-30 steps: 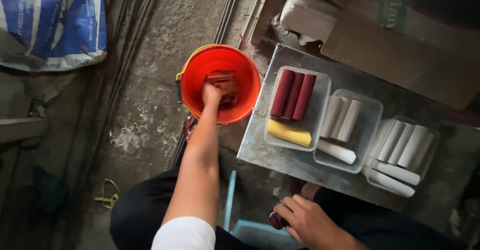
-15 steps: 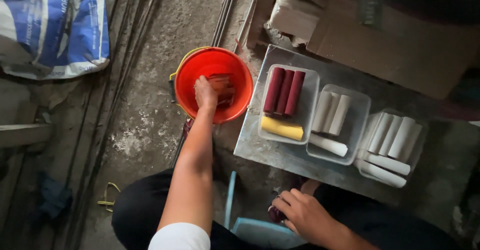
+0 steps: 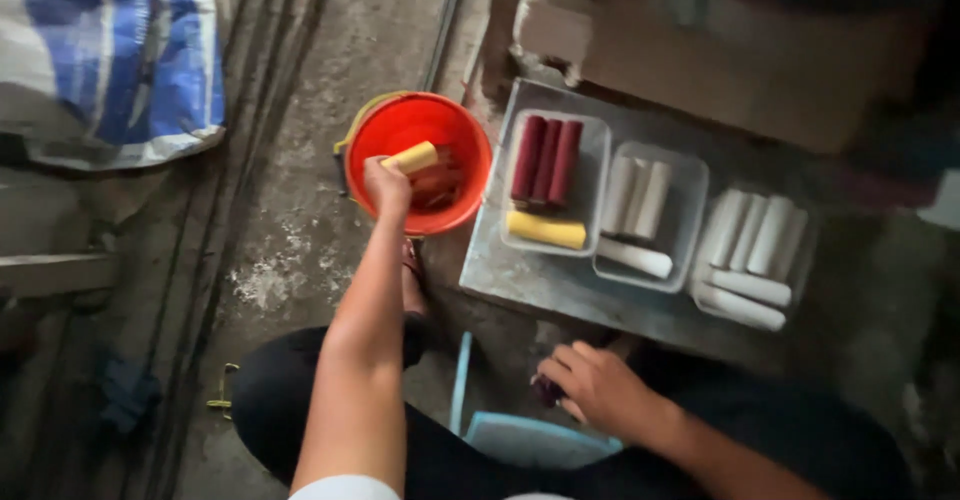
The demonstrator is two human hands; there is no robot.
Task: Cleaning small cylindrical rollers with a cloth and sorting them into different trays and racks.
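Orange plastic frames the moment: your left hand [image 3: 385, 185] is closed around a short yellow stick [image 3: 412, 158] and holds it over the orange bucket [image 3: 385, 128], which stands on the concrete floor [image 3: 290, 250] just left of a grey tray board [image 3: 520, 280]. More sticks, reddish in tone, lie inside the bucket beneath your hand. Your right hand [image 3: 595, 390] rests low by your knee, fingers curled on a small dark object [image 3: 548, 392] too blurred to identify, just above a pale blue stool [image 3: 525, 440].

On the board, three clear tubs sit side by side. The left tub [image 3: 592, 175] holds three dark red sticks [image 3: 545, 160] upright in view and one yellow stick [image 3: 545, 230] laid across below them. The middle tub [image 3: 690, 200] and the right tub [image 3: 800, 260] hold white sticks [image 3: 750, 235]. A blue and white sack [image 3: 120, 60] lies on the floor at upper left, well apart from the bucket.
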